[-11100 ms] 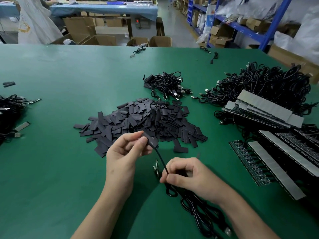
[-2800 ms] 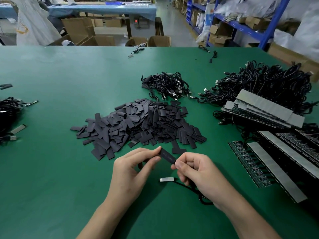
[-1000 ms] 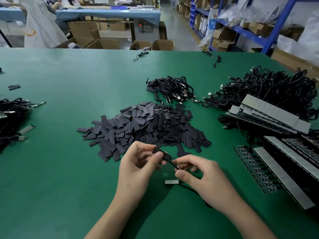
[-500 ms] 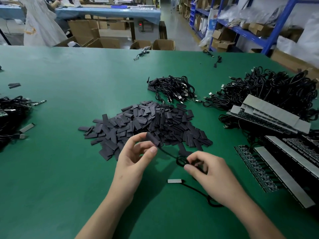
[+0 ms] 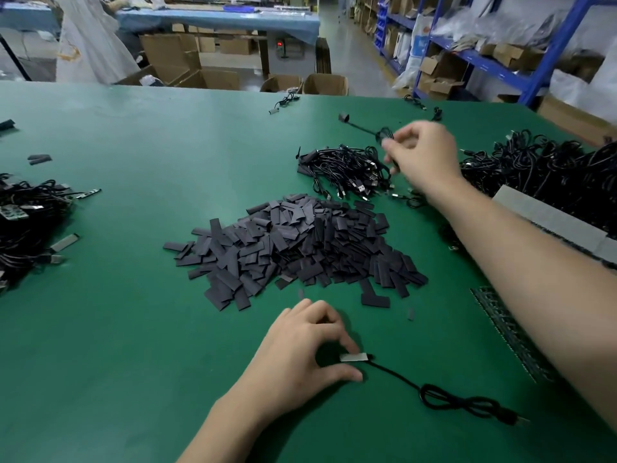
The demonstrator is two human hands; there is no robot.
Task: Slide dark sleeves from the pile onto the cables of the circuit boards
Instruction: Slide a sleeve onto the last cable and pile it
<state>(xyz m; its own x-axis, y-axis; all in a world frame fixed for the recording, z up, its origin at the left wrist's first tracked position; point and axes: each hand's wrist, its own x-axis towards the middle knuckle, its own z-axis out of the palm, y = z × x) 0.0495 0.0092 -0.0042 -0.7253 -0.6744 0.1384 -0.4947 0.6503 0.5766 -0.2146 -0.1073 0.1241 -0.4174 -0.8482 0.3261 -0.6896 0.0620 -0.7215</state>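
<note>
Right hand (image 5: 421, 158) is extended toward the far right part of the green table (image 5: 133, 345), fingers pinched on a sleeved cable (image 5: 365, 128) held above the small finished bundle (image 5: 344, 172); the sleeved end points left, clear of the surface. Left hand (image 5: 300, 357) rests near the front edge, thumb and forefinger closed on the small board (image 5: 354, 357) of the next cable (image 5: 444, 396), which trails right in a loose coil, plug end toward the front right corner.

The pile of dark sleeves (image 5: 300, 245) lies mid-table, between the two hands and apart from both. Stacked circuit boards (image 5: 547, 222) and a larger tangle of cables (image 5: 534, 168) sit along the right edge; another bundle (image 5: 26, 222) lies at the left edge.

Assessment: sleeves are light, flat, thin-walled and pliable; likely to need a pinch at the edges to open the mouth. The cable is limp and will buckle if pushed from afar; grip it close behind the tip. Hold the board by its edges, not by the components
</note>
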